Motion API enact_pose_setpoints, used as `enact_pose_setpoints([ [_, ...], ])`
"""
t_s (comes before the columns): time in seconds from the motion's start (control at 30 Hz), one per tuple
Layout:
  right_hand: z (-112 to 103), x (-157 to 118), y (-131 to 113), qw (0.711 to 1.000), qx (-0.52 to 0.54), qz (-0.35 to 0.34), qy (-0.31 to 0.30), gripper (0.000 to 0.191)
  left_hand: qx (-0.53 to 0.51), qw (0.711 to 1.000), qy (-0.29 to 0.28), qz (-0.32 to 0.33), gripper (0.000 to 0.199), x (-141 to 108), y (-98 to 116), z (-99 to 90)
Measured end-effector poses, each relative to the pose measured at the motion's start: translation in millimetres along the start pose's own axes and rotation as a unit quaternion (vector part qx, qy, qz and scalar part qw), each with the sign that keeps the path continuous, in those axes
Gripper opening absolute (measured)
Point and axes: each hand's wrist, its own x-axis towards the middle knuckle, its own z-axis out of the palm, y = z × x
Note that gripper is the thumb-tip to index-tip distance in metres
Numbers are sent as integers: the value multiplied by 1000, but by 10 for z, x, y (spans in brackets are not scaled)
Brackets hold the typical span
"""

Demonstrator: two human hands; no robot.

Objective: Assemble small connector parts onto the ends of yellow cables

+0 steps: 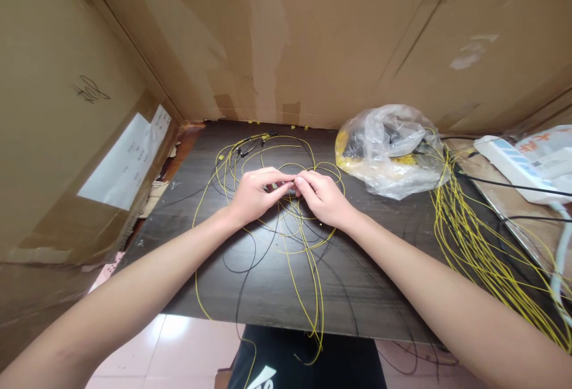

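Forearms (174, 267) converge, left grip (251, 195) and right grip (325, 196) pinching something small (293, 181) above yellow cables (322, 314).

A dark wood-grain table (268, 293) with a dull sheen carries everything here, its near edge running above a pink tiled floor (187, 347). Loose yellow cables (318, 282) lie in overlapping loops across its middle, several strands drooping over the near edge. Thin black cables (247, 271) curve among them, and small black connectors (241, 153) cluster toward the far left of the coil. At the far right sits a crumpled clear plastic bag (388, 165) with yellow and dark contents. Beside it, a thick sheaf of yellow cables (460, 240) fans toward the near right corner, perhaps partly beyond the tabletop.
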Motion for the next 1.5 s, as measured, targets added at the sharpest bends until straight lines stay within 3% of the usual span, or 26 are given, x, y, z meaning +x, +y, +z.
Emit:
enact_pose_setpoints([
  [0.17,-13,2,-26,1000,9,13,8,33,5,999,-4,-37,12,14,43,-8],
  [0.43,-11,-3,-61,998,49,35,36,14,7,999,-4,-52,13,12,30,-11],
  [1.27,-8,3,-32,999,40,16,-10,37,11,1000,-14,-10,11,1,33,3],
  [1.5,4,-5,-40,999,29,25,28,11,-2,998,1,-61,10,9,36,21],
])
